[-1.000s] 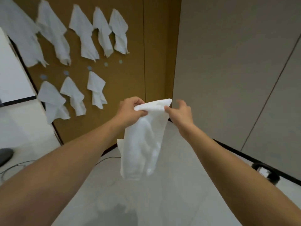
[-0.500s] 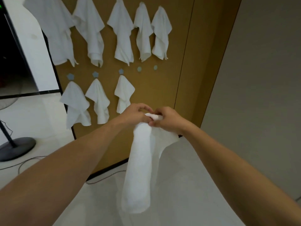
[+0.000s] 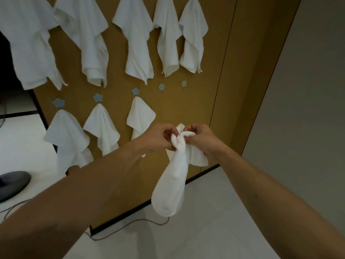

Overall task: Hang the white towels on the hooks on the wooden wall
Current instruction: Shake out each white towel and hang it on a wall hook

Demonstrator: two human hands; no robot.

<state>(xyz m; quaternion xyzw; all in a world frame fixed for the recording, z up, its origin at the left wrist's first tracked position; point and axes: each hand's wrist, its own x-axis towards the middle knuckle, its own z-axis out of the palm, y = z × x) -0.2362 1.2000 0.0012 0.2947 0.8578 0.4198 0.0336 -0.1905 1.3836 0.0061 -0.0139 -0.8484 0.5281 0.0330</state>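
Note:
A white towel (image 3: 172, 182) hangs down in front of me, bunched at its top. My left hand (image 3: 158, 137) and my right hand (image 3: 200, 137) both pinch that bunched top corner, close together. Behind them is the wooden wall (image 3: 211, 94). Several white towels hang on it in an upper row (image 3: 137, 40) and three in a lower row (image 3: 101, 128). Two small blue hooks (image 3: 161, 87) (image 3: 184, 83) at the right end of the lower row carry nothing. They sit above my hands.
A grey wall (image 3: 308, 90) stands to the right of the wooden wall. On the pale floor a thin cable (image 3: 130, 224) runs along the wall's base. A dark round stand base (image 3: 13, 182) sits at the left.
The view swung left and closer to the wooden wall. My hands came together, gathering the towel's spread top edge into a bunched corner.

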